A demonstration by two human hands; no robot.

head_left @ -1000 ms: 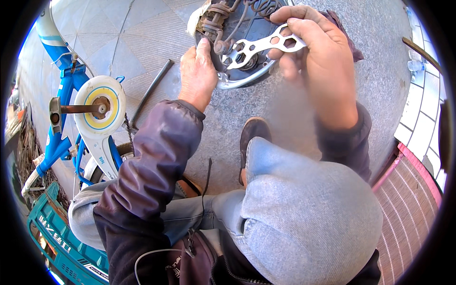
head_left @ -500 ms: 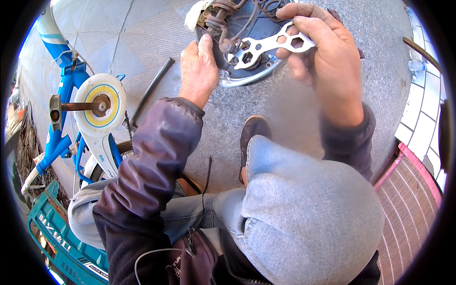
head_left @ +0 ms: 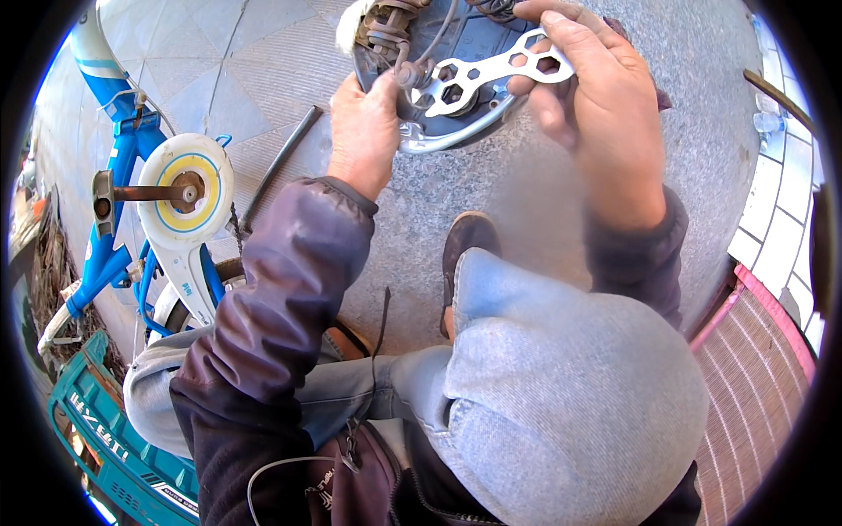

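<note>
At the top middle is an upturned bicycle saddle (head_left: 479,39), its dark underside showing rusty coil springs, cables and a silver curved rail along the near edge. My left hand (head_left: 364,131) is closed on the saddle's left side, thumb on top near the springs. Between the thumb and fingers of my right hand (head_left: 614,114) is a flat silver multi-hole spanner (head_left: 493,69) with hexagonal openings. Its far end lies over the bolt area beside the spring clamp. Whether a hole sits around a nut, I cannot tell. The saddle's top edge is cut off by the frame.
To the left stands a blue and white bicycle frame (head_left: 117,167) with a white chain guard (head_left: 158,210) and crank. A metal tube (head_left: 282,163) lies on the paving beside it. A teal plastic crate (head_left: 114,438) is at lower left, a striped mat (head_left: 754,386) at right.
The saddle and my left hand have shifted slightly up and left. The spanner in my right hand has moved a little the same way.
</note>
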